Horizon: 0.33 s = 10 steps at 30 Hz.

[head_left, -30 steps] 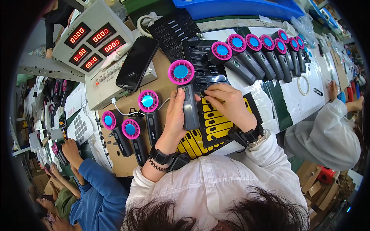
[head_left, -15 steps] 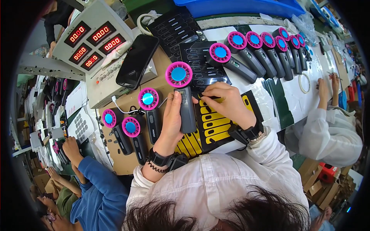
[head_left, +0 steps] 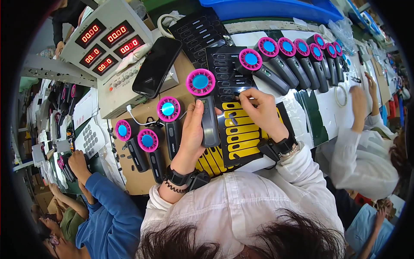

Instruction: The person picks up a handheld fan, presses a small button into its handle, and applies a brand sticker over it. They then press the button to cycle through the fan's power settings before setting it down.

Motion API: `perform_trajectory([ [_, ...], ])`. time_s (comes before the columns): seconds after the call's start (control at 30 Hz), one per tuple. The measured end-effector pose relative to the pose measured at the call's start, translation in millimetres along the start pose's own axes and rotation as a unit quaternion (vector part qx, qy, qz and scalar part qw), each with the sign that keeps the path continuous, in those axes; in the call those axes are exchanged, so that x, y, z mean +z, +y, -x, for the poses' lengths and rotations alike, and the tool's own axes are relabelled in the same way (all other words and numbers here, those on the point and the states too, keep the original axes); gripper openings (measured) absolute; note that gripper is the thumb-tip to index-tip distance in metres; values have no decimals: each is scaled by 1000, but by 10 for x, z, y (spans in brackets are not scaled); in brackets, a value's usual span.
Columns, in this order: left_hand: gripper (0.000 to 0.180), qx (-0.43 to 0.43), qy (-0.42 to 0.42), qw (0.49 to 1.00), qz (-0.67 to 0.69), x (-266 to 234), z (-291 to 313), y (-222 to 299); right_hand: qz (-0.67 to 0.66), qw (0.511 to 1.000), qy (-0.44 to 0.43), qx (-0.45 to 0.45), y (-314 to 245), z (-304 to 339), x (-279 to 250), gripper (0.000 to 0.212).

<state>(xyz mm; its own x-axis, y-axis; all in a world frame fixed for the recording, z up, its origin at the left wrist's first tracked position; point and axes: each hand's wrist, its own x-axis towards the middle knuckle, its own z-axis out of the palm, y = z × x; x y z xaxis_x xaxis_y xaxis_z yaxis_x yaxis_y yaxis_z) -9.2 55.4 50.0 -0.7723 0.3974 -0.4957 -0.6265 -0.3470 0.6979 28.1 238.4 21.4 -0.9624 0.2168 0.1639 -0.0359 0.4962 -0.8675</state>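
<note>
My left hand [head_left: 192,129] is closed round the dark grey handle of a handheld fan [head_left: 210,123], which stands head up with a magenta ring and blue centre. To its right lies a sticker sheet [head_left: 241,137], black labels above and bare yellow backing below. My right hand [head_left: 261,110] is over that sheet, thumb and forefinger pinched at the border of black and yellow. A small dark bit, seemingly the edge of a black sticker [head_left: 236,94], shows at the fingertips. Left of my left hand lie more fans [head_left: 172,134], one beside a white cable.
A row of similar fans [head_left: 297,64] lies at the back right. A black phone [head_left: 157,67] leans on a meter box [head_left: 108,41] with red digits. Another black sheet [head_left: 200,30] lies behind. Co-workers sit on both sides, a blue sleeve [head_left: 108,203] at left. A blue bin [head_left: 276,8] stands at the back.
My right hand has moved up and right across the sheet, uncovering more yellow backing. My left hand keeps the fan nearly still. The co-worker at right has raised an arm.
</note>
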Motion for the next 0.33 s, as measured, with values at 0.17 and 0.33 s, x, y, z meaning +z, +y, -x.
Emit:
perform_trajectory([
  [0.17,33,20,-45,997,-56,-76,57,55,-84,995,-25,55,29,-24,-17,8],
  [0.33,35,108,11,989,-101,119,127,198,-149,988,3,51,-5,-49,-32,7],
])
